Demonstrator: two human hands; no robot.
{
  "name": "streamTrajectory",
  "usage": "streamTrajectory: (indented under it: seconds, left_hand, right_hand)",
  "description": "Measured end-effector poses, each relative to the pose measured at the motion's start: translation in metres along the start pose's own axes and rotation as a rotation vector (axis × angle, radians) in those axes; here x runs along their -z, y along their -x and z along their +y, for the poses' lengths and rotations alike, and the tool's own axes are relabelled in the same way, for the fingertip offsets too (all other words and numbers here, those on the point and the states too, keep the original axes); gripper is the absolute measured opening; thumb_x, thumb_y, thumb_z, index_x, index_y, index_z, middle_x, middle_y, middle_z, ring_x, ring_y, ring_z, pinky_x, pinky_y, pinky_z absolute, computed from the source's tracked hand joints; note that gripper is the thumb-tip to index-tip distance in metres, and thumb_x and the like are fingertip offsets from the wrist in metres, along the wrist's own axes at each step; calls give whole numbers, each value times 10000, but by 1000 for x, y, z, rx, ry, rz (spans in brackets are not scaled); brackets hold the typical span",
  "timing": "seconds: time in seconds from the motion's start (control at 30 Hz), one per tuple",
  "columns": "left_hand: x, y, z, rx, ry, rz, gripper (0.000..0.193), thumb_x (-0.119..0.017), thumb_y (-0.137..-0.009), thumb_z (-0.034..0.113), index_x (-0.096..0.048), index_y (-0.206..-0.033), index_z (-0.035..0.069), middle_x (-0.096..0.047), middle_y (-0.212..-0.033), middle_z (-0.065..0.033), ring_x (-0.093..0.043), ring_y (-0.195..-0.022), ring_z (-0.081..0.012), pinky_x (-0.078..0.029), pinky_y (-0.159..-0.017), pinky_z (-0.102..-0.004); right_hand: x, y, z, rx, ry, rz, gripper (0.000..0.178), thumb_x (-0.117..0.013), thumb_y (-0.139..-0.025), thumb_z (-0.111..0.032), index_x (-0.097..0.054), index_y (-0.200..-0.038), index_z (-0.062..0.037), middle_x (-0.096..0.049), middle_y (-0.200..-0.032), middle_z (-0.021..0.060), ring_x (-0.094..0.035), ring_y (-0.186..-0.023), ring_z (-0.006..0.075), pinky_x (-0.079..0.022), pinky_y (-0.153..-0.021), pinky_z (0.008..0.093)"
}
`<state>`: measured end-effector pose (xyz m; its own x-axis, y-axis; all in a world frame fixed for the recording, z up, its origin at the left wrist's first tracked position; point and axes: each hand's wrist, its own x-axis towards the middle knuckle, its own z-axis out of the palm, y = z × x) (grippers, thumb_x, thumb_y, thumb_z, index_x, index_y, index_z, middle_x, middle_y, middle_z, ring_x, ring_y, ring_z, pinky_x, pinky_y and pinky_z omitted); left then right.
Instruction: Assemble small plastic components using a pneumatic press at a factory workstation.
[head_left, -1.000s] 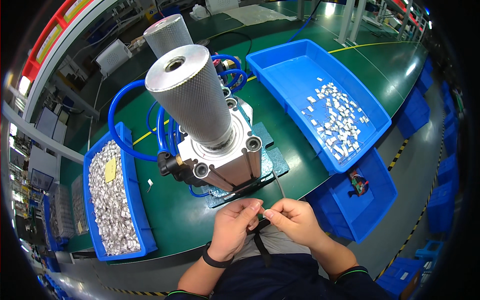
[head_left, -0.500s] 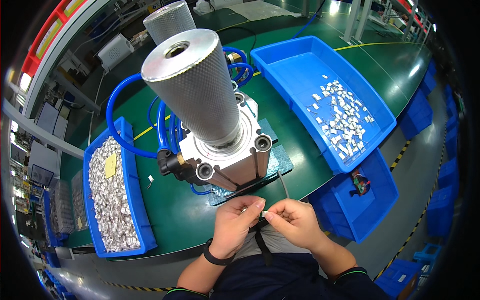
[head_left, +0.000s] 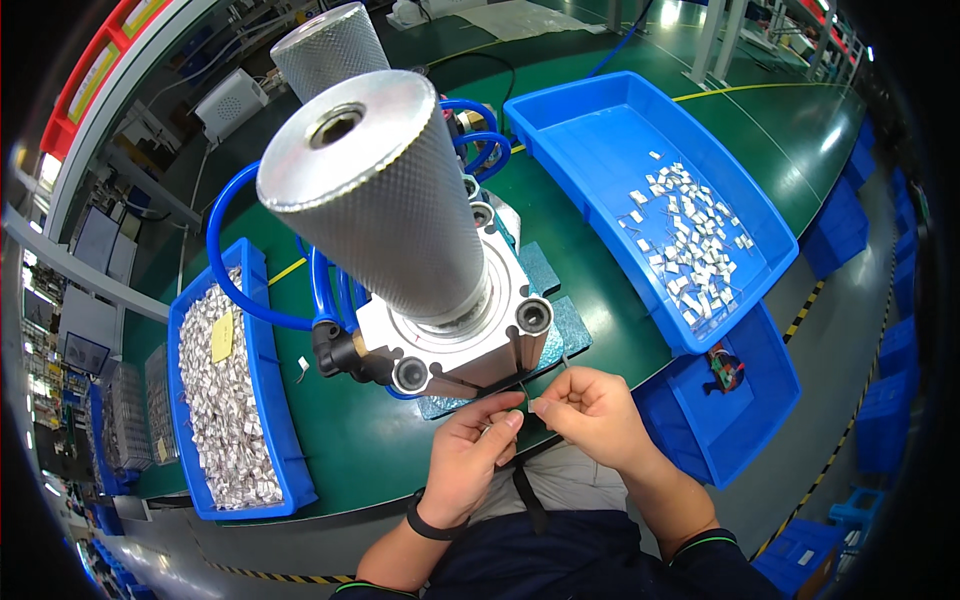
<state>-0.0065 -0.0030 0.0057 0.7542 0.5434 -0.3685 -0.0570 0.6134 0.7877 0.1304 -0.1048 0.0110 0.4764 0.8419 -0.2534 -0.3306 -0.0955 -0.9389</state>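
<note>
Silver metal press with knurled cylinder, two bare hands before it.
Left hand and right hand: fingers bent, tips nearly meeting; whether they pinch anything, cannot tell. Press: just ahead of the fingers, on green worktop. Left of them: blue plastic tray, filled with small white pieces. Ahead-right: blue plastic tray, similar pieces scattered.

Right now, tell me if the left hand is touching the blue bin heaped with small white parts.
Apart. The head view shows a broad stretch of green tabletop between the left hand and that blue bin.
</note>
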Motion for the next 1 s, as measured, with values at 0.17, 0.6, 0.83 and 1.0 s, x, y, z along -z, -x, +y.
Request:
streamTrajectory:
  seconds: [0.17, 0.6, 0.83, 1.0]
  left_hand:
    - [-4, -1, 1, 21, 21, 5, 289, -569, -894, 25, -548, -1165, -72, -513, -746, 4, -410, -586, -43, -328, -510, -186]
    - [-5, -4, 1, 21, 45, 10, 264, -557, -883, 19, -561, -1142, -27, -516, -725, -36, -422, -590, -86, -348, -516, -232]
    - [-3, -5, -1, 20, 56, -3, 267, -562, -883, 18, -559, -1147, -25, -527, -729, -50, -428, -594, -96, -356, -520, -242]
    - [-1, -4, -2, 14, 49, -5, 265, -557, -885, 15, -559, -1147, -24, -534, -735, -56, -441, -600, -98, -355, -520, -240]
  right_hand:
    - [-2, -10, 5, 97, 52, 67, 137, -671, -826, -81, -608, -793, 36, -592, -676, -17, -499, -605, -3, -391, -516, 164]
    - [-2, -18, 0, 64, 71, 59, 152, -669, -828, -93, -612, -808, 47, -593, -684, -11, -500, -619, 5, -395, -529, 174]
    - [-2, -21, 7, 80, 15, 64, 146, -665, -831, -88, -612, -819, 48, -600, -695, -8, -510, -627, 6, -405, -538, 171]
    - [0, -21, 11, 110, -7, 55, 143, -663, -834, -85, -615, -826, 50, -608, -708, -4, -525, -639, 10, -421, -554, 167]
